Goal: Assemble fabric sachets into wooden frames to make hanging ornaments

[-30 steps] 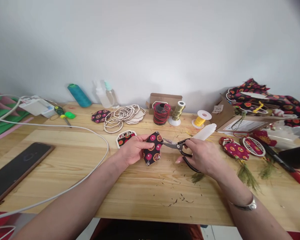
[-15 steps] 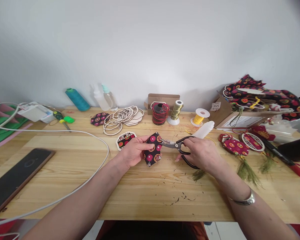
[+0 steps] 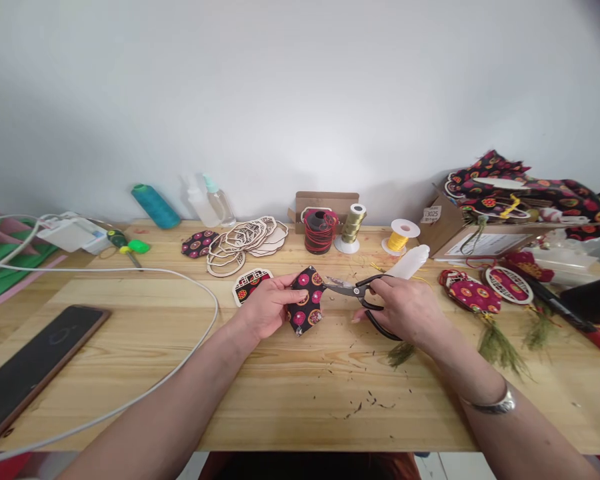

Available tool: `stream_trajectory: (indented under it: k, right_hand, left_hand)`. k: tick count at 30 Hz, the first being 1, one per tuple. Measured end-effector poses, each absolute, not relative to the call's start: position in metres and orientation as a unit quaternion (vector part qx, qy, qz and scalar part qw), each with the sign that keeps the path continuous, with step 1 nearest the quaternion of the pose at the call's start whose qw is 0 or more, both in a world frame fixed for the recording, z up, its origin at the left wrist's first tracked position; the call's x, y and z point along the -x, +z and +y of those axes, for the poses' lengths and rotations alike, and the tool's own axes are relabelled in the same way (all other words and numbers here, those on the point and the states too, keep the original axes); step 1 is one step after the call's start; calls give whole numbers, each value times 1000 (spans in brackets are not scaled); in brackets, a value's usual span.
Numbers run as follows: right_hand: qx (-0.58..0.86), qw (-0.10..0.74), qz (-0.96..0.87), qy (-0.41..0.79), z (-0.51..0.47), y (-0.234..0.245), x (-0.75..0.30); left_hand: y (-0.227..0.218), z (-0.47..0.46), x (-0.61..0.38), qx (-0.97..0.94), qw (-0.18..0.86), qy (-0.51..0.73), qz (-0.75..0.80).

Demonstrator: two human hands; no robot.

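My left hand pinches a small dark fabric piece with pink and orange round flowers, thumb on top. In my right hand is a pair of black-handled scissors, fingers through the loops. The blades point left, their tips at the right edge of the fabric piece; whether they touch it I cannot tell. Just behind my left hand lies a pale-framed ornament with patterned cloth inside. Dark snippets are scattered on the table below the scissors. A green tassel lies partly under my right hand.
Thin wooden frames are heaped at the back, near a red thread spool, gold spool and yellow spool. A white cable loops past a phone on the left. Tasselled ornaments and a cardboard box stand right.
The scissors and my right hand have shifted very slightly right, away from the fabric piece. My left hand keeps its hold. The whole view has moved a little.
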State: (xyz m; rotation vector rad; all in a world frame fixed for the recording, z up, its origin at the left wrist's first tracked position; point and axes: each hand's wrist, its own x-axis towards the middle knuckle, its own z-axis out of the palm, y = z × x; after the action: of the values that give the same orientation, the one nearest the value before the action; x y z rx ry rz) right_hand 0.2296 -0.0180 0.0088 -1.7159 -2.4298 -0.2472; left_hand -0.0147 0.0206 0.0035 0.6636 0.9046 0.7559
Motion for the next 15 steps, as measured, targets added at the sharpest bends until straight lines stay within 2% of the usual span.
stream_trajectory:
  k: [15]
  right_hand:
    - [575, 60, -808, -113, -19, 6, -226]
  left_hand:
    - [5, 21, 13, -298, 775, 356, 429]
